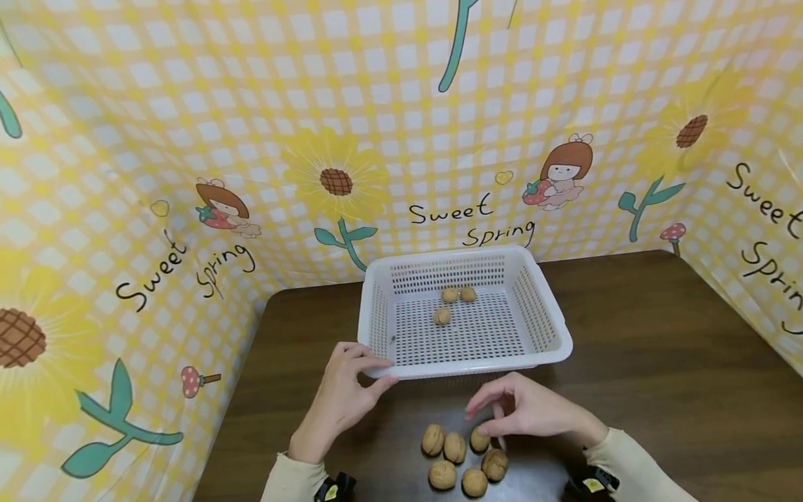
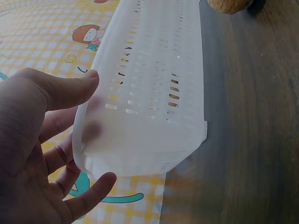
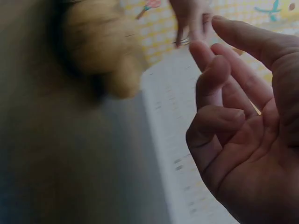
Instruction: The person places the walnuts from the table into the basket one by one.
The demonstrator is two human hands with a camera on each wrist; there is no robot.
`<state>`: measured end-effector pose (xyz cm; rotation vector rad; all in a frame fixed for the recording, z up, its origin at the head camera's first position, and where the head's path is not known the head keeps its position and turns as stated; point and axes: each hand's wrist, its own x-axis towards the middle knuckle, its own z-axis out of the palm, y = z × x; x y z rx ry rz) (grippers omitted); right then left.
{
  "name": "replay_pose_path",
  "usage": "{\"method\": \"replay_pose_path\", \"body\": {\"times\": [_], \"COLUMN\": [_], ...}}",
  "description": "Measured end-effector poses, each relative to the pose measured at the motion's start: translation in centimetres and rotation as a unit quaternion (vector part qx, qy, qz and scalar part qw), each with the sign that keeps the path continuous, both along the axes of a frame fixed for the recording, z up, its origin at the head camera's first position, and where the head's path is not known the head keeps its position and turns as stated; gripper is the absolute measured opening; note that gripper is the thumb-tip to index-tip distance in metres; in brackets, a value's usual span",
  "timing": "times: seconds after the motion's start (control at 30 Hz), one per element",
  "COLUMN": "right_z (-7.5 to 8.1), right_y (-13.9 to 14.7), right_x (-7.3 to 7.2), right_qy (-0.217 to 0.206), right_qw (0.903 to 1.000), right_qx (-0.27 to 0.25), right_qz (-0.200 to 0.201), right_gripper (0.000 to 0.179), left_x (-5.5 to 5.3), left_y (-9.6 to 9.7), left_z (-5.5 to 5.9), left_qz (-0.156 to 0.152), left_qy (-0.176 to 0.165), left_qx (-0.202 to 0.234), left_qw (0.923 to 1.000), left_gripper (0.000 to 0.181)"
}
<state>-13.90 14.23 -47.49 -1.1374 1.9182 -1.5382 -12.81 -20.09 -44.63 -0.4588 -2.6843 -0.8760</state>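
Note:
A white perforated plastic basket (image 1: 467,369) stands on the table with three walnuts inside, one of them a walnut (image 1: 442,316) near the middle of its floor. My left hand (image 1: 341,394) pinches the basket's near left corner; in the left wrist view its thumb (image 2: 77,91) lies on the outer side of the rim and the fingers are behind it. Several walnuts lie loose in front of the basket, among them a walnut (image 1: 442,475). Over the rearmost right walnut (image 1: 479,439) hovers my right hand (image 1: 533,408), fingers bent loosely and nothing between thumb and fingertips.
The dark wooden table (image 1: 652,348) extends to both sides of the basket. A yellow checked cloth (image 1: 401,104) with printed flowers hangs behind and along the sides, close to the basket's far edge. Both wrists carry black straps.

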Motion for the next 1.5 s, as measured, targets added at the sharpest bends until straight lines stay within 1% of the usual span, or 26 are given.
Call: {"method": "replay_pose_path", "body": {"times": [0.07,0.2,0.3,0.43,0.5,0.67,0.87,1.1,1.27,1.4,1.5], "right_z": [-1.1,-2.7,-3.5,-3.9,-3.9,-3.9,-3.8,-4.0,-3.9,-3.0,-1.5], "right_y": [0.2,0.7,1.0,1.0,0.9,0.7,0.7,0.6,0.5,0.5,0.6], "right_x": [-0.2,-0.5,-0.7,-0.9,-1.0,-1.1,-1.0,-0.7,-0.5,-0.3,-0.3], "right_qy": [-0.027,-0.073,-0.093,-0.11,-0.11,-0.093,-0.09,-0.087,-0.077,-0.066,-0.052], "right_qw": [0.9995,0.9967,0.9944,0.9918,0.9913,0.9925,0.9922,0.9926,0.9931,0.9945,0.9951], "right_qx": [0.004,0.022,0.038,0.051,0.057,0.072,0.08,0.084,0.087,0.079,0.08], "right_qz": [0.013,0.027,0.032,0.041,0.044,0.036,0.032,0.014,0.014,0.02,0.028], "right_gripper": [0.027,0.033,0.036,0.042,0.044,0.044,0.044,0.037,0.032,0.029,0.028], "left_x": [0.0,-0.1,0.0,0.0,0.0,-0.1,-0.1,0.0,0.1,0.1,0.1], "left_y": [0.0,0.1,0.2,0.1,0.0,0.0,0.0,0.0,0.0,0.0,0.0], "left_z": [0.0,0.0,0.0,0.1,0.2,0.3,0.2,-0.1,-0.1,0.0,-0.1], "left_qz": [0.0,-0.001,0.0,0.0,-0.001,-0.002,-0.003,-0.002,-0.001,-0.001,-0.001], "left_qy": [0.005,-0.002,-0.011,-0.013,-0.008,0.004,0.0,0.001,-0.003,-0.002,0.0], "left_qx": [-0.001,0.004,0.007,0.005,0.003,0.003,0.002,0.003,0.002,0.002,0.006], "left_qw": [1.0,1.0,0.9999,0.9999,1.0,1.0,1.0,1.0,1.0,1.0,1.0], "left_gripper": [0.02,0.018,0.018,0.019,0.019,0.02,0.02,0.02,0.02,0.02,0.019]}}
